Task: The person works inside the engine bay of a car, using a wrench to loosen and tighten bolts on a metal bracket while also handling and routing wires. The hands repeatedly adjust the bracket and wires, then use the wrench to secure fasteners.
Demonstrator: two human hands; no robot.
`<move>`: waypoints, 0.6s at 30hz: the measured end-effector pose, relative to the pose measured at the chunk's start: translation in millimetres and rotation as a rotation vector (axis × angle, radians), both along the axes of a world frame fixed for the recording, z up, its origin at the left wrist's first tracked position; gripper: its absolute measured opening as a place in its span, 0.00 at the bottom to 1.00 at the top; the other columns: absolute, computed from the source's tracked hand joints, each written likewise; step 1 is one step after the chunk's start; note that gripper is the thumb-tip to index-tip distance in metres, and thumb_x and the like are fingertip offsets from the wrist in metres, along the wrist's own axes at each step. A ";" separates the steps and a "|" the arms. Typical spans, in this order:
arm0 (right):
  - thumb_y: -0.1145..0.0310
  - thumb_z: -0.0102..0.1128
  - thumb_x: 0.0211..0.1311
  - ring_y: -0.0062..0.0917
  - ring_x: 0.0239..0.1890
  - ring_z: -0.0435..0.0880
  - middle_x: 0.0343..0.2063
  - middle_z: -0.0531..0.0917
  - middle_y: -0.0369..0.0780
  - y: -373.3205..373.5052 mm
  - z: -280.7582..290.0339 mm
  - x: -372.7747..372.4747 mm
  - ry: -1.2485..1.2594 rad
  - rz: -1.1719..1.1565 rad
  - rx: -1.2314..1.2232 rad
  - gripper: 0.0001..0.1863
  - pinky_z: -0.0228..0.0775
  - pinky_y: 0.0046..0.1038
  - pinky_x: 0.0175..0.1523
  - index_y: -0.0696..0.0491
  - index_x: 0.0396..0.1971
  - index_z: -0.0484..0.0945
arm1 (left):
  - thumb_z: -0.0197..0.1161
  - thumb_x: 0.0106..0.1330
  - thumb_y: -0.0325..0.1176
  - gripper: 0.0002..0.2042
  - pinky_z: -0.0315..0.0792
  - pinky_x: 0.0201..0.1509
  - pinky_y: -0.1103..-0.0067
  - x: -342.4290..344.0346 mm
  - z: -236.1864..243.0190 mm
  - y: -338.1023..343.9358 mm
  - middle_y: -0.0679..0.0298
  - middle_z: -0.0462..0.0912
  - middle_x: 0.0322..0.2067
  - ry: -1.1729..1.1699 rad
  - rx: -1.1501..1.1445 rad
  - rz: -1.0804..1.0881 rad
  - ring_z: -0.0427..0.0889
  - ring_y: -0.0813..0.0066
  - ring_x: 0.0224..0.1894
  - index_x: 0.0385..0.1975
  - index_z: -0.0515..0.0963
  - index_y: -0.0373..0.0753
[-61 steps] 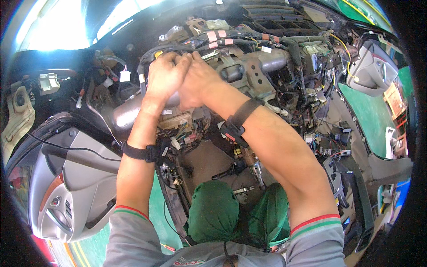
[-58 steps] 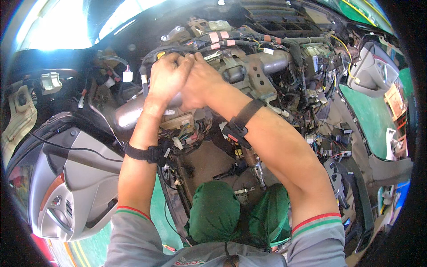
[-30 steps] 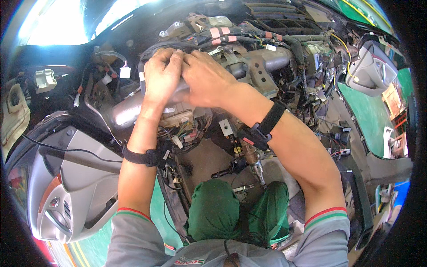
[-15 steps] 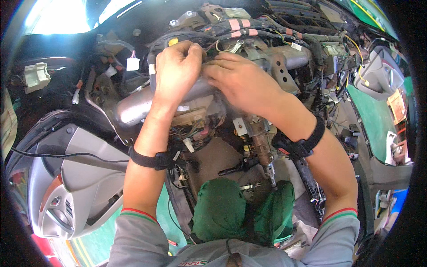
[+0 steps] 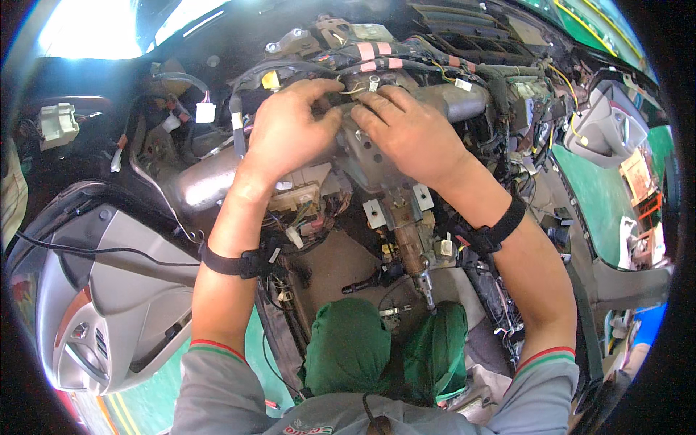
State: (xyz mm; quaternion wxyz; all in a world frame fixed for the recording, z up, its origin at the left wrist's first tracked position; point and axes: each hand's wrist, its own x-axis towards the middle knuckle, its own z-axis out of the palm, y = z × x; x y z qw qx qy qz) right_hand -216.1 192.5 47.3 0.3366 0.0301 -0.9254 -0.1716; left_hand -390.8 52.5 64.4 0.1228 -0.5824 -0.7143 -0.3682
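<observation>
"So, what lay farthest left of the fingers?"

"A white connector block [image 5: 58,125], well apart from them, and nearer the body a grey door panel [image 5: 141,301]. Then came a white plug [image 5: 206,113] on a wire, left of the left fingers and nearer to them. Just below it, the silver beam [image 5: 206,181] started and ran in under the hands."

"And closer in?"

"A yellow tag [image 5: 270,80], just beside the left hand [image 5: 293,130]. That hand's thumb and index finger were bent toward each other, their tips apart with a gap showing."

"Where was the pale wire [image 5: 354,91]?"

"Between the two hands, just beside the left index fingertip and near the right fingers. I couldn't tell whether either touched it. Beyond the fingertips ran a dark harness [image 5: 373,51] with pink bands, and a small silver ring [image 5: 374,83] stood just above the right fingers."

"What about the right hand [image 5: 420,138]?"

"Its fingers were bent and side by side; I couldn't tell whether they pinched anything. Below them, toward the knees, a rusty shaft [image 5: 410,246] pointed down. To their right, a small white connector [image 5: 463,85] sat near the harness."
</observation>
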 end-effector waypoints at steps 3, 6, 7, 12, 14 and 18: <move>0.70 0.61 0.57 0.35 0.56 0.82 0.53 0.84 0.41 -1.2 0.3 -3.0 -0.002 -0.036 0.061 0.20 0.83 0.32 0.54 0.54 0.52 0.81 | 0.64 0.63 0.40 0.19 0.80 0.51 0.60 4.1 -0.5 0.8 0.52 0.86 0.42 0.122 -0.070 0.069 0.86 0.46 0.43 0.53 0.85 0.45; 0.70 0.62 0.57 0.34 0.56 0.82 0.53 0.84 0.40 -2.4 0.7 -3.3 0.014 -0.054 0.167 0.20 0.83 0.31 0.54 0.53 0.51 0.81 | 0.63 0.65 0.40 0.18 0.80 0.51 0.60 6.1 0.2 1.1 0.52 0.86 0.43 0.138 -0.096 0.081 0.86 0.46 0.44 0.54 0.84 0.47; 0.69 0.62 0.57 0.34 0.56 0.82 0.53 0.84 0.40 -2.6 1.1 -3.0 0.038 -0.048 0.151 0.20 0.83 0.31 0.54 0.53 0.51 0.81 | 0.63 0.66 0.40 0.18 0.80 0.50 0.60 6.4 0.5 0.9 0.53 0.85 0.43 0.144 -0.094 0.074 0.86 0.46 0.44 0.55 0.84 0.48; 0.68 0.62 0.57 0.33 0.56 0.82 0.53 0.84 0.39 -4.3 5.0 1.6 0.132 -0.059 0.107 0.18 0.82 0.31 0.54 0.53 0.49 0.82 | 0.63 0.67 0.39 0.17 0.80 0.50 0.60 7.6 2.3 -2.2 0.53 0.85 0.42 0.121 -0.089 0.066 0.85 0.47 0.44 0.55 0.84 0.48; 0.67 0.63 0.56 0.33 0.56 0.82 0.52 0.84 0.39 -6.3 6.4 0.6 0.093 -0.041 0.118 0.18 0.82 0.31 0.54 0.53 0.48 0.82 | 0.63 0.65 0.40 0.18 0.79 0.52 0.59 7.8 2.4 -2.2 0.52 0.86 0.43 0.102 -0.089 0.077 0.86 0.45 0.45 0.53 0.84 0.46; 0.67 0.63 0.56 0.31 0.52 0.83 0.47 0.85 0.39 -14.1 7.6 -10.3 0.017 -0.083 0.112 0.19 0.83 0.29 0.51 0.53 0.49 0.82 | 0.61 0.66 0.38 0.17 0.79 0.54 0.60 5.3 -0.1 0.0 0.51 0.86 0.43 0.089 -0.078 0.065 0.85 0.45 0.46 0.52 0.85 0.45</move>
